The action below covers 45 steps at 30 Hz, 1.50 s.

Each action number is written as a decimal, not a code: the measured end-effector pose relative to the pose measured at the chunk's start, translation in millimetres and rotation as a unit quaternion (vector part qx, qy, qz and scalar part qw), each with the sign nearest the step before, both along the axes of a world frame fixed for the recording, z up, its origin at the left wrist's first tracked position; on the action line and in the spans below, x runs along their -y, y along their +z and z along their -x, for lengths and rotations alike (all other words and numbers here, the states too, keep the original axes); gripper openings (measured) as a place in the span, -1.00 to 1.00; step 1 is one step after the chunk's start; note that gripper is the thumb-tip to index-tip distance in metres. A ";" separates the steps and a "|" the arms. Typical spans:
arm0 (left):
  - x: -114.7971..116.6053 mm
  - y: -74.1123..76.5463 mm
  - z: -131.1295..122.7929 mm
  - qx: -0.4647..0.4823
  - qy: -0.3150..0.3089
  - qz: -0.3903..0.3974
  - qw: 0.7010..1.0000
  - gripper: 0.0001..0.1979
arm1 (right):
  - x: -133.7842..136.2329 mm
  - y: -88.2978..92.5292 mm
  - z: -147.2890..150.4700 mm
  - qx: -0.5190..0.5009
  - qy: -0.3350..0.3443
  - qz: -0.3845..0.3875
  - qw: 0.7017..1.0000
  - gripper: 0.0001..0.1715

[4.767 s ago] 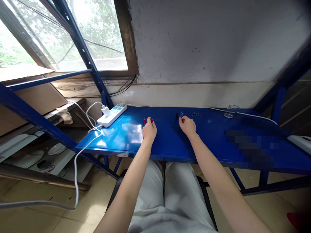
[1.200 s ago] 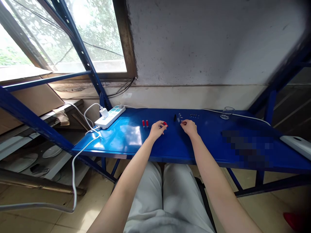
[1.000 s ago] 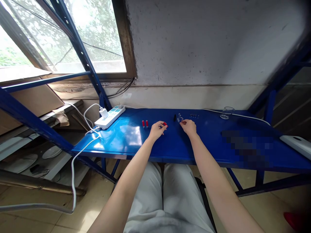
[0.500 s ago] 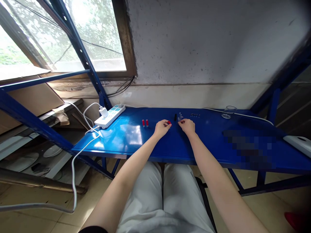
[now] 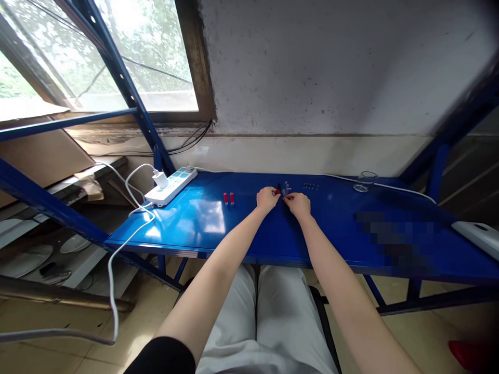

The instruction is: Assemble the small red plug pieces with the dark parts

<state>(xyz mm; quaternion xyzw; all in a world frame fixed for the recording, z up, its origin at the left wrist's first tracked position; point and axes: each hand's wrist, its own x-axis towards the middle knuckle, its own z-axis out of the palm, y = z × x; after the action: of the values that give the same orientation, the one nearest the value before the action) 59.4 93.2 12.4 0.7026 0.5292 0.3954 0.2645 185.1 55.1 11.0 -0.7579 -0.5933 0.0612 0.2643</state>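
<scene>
My left hand is closed, pinching a small red cylinder whose body is partly covered by the fingers. Just behind it stands a small black piece, partly hidden. My right hand is closed in a pinch beside a cluster of small clear parts; what lies between its fingertips is too small to make out. The two hands are a short gap apart over the blue table. Two red cylinders with pale lower ends stand side by side to the left of my hands.
A white power strip with a plugged-in charger lies at the table's left end. Several tiny pieces sit in a row right of my hands. A clear glass and a white object are farther right. A wall rises behind.
My left hand has moved right and slightly forward with the red cylinder, close to the black piece and my right hand. My right hand stays near the clear parts. The view has shifted slightly.
</scene>
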 end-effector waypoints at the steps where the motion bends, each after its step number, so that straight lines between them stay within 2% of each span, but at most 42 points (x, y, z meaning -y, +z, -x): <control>1: -1.3 0.0 -1.2 -0.011 0.003 0.001 1.000 -0.97 | -0.2 -0.5 -0.3 0.001 0.000 -0.001 1.000 -0.77; 11: -3.7 -1.5 -4.7 -0.138 0.014 -0.015 0.990 -0.92 | -0.3 0.1 -0.9 0.000 0.003 0.013 1.000 -0.73; 16: -2.5 0.4 -5.0 -0.172 0.022 0.008 0.985 -0.88 | 0.7 1.8 0.3 -0.001 0.004 0.025 1.000 -0.73; 20: 2.1 5.3 -3.6 -0.193 0.023 0.038 0.980 -0.83 | 2.0 3.1 1.3 0.005 0.001 0.030 1.000 -0.72; 23: 10.5 14.4 1.9 -0.194 0.021 0.041 0.980 -0.76 | 4.0 4.9 1.8 0.003 0.002 0.032 0.999 -0.71; 26: 25.0 29.7 16.0 -0.203 0.030 -0.043 0.978 -0.79 | 6.8 7.1 1.8 -0.005 0.001 0.041 0.999 -0.70; 28: 38.0 40.2 31.8 -0.213 0.026 -0.121 0.969 -0.78 | 8.9 7.9 1.6 -0.008 -0.002 0.047 0.999 -0.69; 30: 52.3 47.3 52.1 -0.224 0.027 -0.155 0.962 -0.72 | 11.1 7.7 1.5 -0.012 -0.001 0.042 0.999 -0.68; 33: 71.7 48.1 85.9 -0.276 0.059 -0.144 0.949 -0.62 | 15.1 6.8 2.4 -0.017 -0.005 0.005 1.000 -0.71; 38: 85.9 35.0 127.6 -0.343 0.127 -0.085 0.927 -0.53 | 24.7 8.7 9.3 -0.042 -0.004 -0.092 0.995 -0.67; 42: 82.9 27.2 138.1 -0.365 0.136 -0.039 0.920 -0.46 | 32.7 11.5 17.8 -0.053 0.084 -0.183 0.978 -0.60; 45: 78.6 24.3 139.1 -0.375 0.131 -0.029 0.917 -0.46 | 35.8 11.5 23.6 -0.065 0.167 -0.205 0.962 -0.58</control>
<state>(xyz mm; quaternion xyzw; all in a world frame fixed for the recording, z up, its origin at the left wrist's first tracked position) -79.7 14.6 36.7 0.7309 0.6654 0.1488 -0.0282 161.6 19.2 22.5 -0.5717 -0.6928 0.0308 0.4384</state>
